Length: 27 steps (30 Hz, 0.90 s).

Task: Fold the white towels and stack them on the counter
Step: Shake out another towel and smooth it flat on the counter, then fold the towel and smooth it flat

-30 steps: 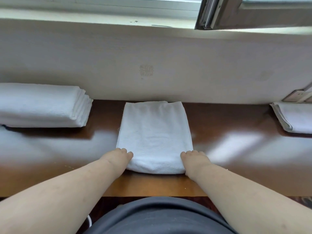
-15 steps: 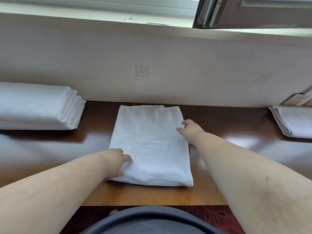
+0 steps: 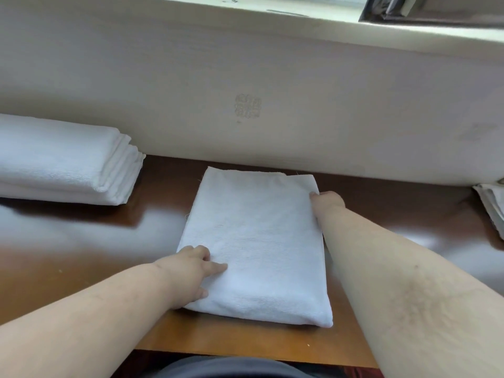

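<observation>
from the head view, your left hand (image 3: pixel 192 274) rests on the near left edge of the folded white towel (image 3: pixel 256 246), index finger stretched flat across the cloth, the other fingers bent over the edge with the thumb low against the towel's side; it looks like a light pinch on that edge, though how much cloth is caught under the fingers is hidden. your right hand (image 3: pixel 327 201) reaches to the far right corner of the same towel, fingers curled at the corner and touching it; you cannot tell whether cloth is actually pinched there, since the fingertips are turned away. between your two hands the towel lies flat on the brown counter (image 3: pixel 81 249) as a neat rectangle, its far edge just beside the pale wall (image 3: pixel 300 91). well to the left of your left hand sits a stack of folded towels (image 3: pixel 62 162) on the counter, and well to the right of your right hand more white cloth (image 3: pixel 492 204) shows at the frame's edge.
</observation>
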Motion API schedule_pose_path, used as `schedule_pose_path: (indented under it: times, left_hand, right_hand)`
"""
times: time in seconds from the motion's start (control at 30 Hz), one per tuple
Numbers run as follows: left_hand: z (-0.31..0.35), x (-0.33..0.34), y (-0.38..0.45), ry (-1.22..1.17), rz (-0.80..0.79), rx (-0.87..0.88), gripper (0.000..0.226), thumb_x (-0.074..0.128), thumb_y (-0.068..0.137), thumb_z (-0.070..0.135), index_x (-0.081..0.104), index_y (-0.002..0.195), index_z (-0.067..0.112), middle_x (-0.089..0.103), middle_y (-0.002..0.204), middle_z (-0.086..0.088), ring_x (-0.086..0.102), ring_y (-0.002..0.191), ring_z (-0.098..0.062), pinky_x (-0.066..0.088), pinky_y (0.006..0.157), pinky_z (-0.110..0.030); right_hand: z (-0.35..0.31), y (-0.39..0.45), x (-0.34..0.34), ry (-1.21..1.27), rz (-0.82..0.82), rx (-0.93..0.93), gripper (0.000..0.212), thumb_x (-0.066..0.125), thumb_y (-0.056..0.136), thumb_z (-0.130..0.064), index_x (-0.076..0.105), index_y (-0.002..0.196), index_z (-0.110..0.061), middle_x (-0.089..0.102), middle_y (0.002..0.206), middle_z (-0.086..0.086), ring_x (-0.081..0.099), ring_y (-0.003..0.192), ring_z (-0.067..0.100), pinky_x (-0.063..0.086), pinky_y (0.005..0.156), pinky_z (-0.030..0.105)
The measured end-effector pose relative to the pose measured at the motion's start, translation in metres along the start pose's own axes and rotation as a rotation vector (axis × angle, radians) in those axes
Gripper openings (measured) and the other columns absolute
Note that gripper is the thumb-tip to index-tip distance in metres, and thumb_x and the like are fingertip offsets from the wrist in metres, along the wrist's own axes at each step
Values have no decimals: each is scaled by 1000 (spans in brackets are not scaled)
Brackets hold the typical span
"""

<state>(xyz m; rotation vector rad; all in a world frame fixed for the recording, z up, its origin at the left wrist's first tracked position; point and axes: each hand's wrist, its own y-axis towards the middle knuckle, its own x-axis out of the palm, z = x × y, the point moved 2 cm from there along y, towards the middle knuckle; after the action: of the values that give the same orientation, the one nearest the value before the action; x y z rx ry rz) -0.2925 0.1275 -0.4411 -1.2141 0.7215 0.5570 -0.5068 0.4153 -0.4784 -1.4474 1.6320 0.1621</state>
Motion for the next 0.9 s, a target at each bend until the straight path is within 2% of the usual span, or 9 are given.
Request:
schedule_pose_path:
  times: [0.07,0.13,0.27,0.33,0.4,0.57,0.67,0.8,0.9]
  left_hand:
    - [0,1,-1,-3,5,-1,66,51,97,40,16,152,47,22,149,7,27,134,-15,32,108,-30]
    - [0,2,-1,-9,13,-6,65,52,96,39,18,152,46,23,149,8,26,135,-15,32,109,-31]
    - [1,1,-4,-43,75,-25,63,56,93,40,28,149,45,29,144,8,29,134,-16,36,107,-34]
    - [1,1,-8,-33,139,-7,54,58,91,42,38,142,41,36,135,8,35,127,-15,41,100,-33]
    - [-2,6,-13,-14,174,32,42,58,91,47,46,130,37,43,124,10,41,120,-13,42,93,-29]
    - [-13,21,-21,83,87,58,66,70,79,56,38,133,35,44,124,9,40,119,-13,40,97,-28]
    - [-14,21,-25,198,88,-14,61,71,83,39,37,132,29,42,124,4,42,117,-16,44,93,-30]
    - [-11,18,-26,274,109,-47,40,53,87,12,44,125,21,47,116,1,47,109,-18,46,88,-31]
    - [-10,6,-27,252,15,-43,41,51,87,14,46,127,23,49,117,0,50,109,-21,48,90,-36]
  right_hand:
    - [0,-6,2,32,58,-34,35,56,96,-25,60,126,-8,62,127,16,60,113,36,41,82,28]
    - [-3,-22,5,-99,125,-144,39,57,94,-21,53,132,-13,50,138,16,52,121,36,42,91,33]
    - [-2,-84,20,-483,50,-615,54,50,98,-28,36,150,-23,22,161,3,23,144,27,27,114,42]
    - [16,-120,30,-541,-110,-761,48,48,99,-33,42,147,-26,30,158,0,26,144,24,24,116,37]
    - [46,-151,34,-668,-225,-858,40,46,97,-42,54,134,-29,44,142,-3,37,132,24,31,109,36]
    - [116,-187,7,-886,-270,-838,73,38,77,-80,50,129,-30,49,123,-7,43,117,18,34,101,34]
    - [132,-188,-6,-978,-247,-833,66,54,82,-67,44,134,-29,45,129,-6,40,121,21,35,104,36]
    - [127,-189,-10,-1000,-233,-751,51,61,84,-41,46,131,-25,47,127,-3,41,119,22,37,102,35]
    - [111,-190,-12,-1052,-286,-710,46,62,80,-31,50,123,-22,52,120,-1,46,113,23,41,91,34]
